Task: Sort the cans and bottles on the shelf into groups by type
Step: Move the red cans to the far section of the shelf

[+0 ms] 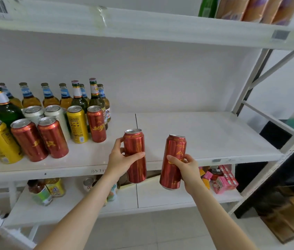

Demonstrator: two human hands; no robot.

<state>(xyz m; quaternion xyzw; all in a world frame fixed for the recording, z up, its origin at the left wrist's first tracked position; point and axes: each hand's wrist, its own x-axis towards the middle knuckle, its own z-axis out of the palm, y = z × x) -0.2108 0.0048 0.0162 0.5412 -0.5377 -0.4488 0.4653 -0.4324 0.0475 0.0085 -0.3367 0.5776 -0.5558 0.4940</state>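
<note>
Left grip (120, 159) is wrapped round a red can (135, 141), thumb laid across the front and fingers curled behind its left side, taking it at about mid-height. That one is close to upright, with gold lettering down a glossy red wall and a silver top with the tab showing. It hangs in the air just in front of the shelf (205, 134) edge, near the seam in the middle of the board.

Right grip (187, 169) is closed round a second red can (175, 147) with the same red-and-gold look. It is held round the lower half, and this can leans, its top tipped to the right. The two held cans sit side by side, near each other but apart.

Out to the left, standing on the shelf, are three red cans (96, 123) mixed among yellow cans (77, 124) and white cans (34, 114). Behind them runs a back row of amber bottles (49, 101) with blue neck labels, and green bottles (79, 103) are mixed in.

Below, a lower shelf (160, 197) carries pink cartons (223, 181) off to the right.
</note>
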